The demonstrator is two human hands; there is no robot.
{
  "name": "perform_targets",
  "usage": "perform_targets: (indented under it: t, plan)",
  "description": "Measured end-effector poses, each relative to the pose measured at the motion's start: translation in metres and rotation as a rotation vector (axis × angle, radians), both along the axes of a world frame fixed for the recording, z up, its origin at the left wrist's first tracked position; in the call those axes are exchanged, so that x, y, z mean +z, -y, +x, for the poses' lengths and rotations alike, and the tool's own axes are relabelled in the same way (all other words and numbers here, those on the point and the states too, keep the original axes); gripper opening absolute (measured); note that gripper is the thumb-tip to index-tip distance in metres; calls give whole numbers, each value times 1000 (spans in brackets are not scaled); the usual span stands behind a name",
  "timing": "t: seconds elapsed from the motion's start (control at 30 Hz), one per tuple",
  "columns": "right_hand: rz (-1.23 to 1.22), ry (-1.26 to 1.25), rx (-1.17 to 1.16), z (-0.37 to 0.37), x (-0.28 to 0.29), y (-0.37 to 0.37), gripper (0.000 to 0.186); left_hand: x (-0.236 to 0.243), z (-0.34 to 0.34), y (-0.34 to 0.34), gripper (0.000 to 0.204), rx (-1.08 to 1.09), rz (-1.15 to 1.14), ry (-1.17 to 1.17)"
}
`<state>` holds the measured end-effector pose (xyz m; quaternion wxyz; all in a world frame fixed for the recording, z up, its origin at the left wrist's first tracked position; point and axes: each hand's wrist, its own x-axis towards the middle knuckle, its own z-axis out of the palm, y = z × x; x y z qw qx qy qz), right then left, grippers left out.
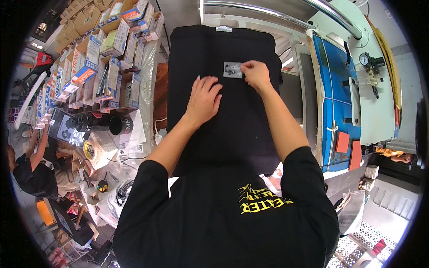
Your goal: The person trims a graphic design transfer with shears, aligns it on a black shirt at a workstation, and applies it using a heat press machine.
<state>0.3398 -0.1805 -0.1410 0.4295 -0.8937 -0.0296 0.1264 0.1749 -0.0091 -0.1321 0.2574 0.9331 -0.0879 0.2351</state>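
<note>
A black T-shirt [214, 120] lies spread flat in front of me, its pale neck label at the far edge. On its upper part, right of the middle, rests a small greyish film sheet [233, 70] with a dark printed design. The thumb and fingers of my right hand [255, 74] pinch the right edge of this sheet. To the left and a little nearer, my left hand [204, 99] lies on the fabric with fingers spread and slightly bent, holding nothing. The gap between it and the sheet is small.
Cardboard boxes [85, 67] crowd the left side, near a roll of tape [90, 150] and a tape measure [103, 186]. At the right stands a pale machine with a pressure gauge [365, 59] and a blue panel [337, 111]. Another person [33, 169] is at far left.
</note>
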Motion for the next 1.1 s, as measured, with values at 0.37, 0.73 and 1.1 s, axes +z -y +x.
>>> perform_targets:
  t: [0.37,0.73,1.1]
  plan:
    - [-421,646,258,-54,-3,-8,48,-20,52,-10,54,140,223,-177]
    - [-581,555,305,-63,-5,-14,54,-16,54,-9,54,163,202,-217]
    - [-602,533,292,-63,-4,-15,54,-17,55,-7,42,223,166,-174]
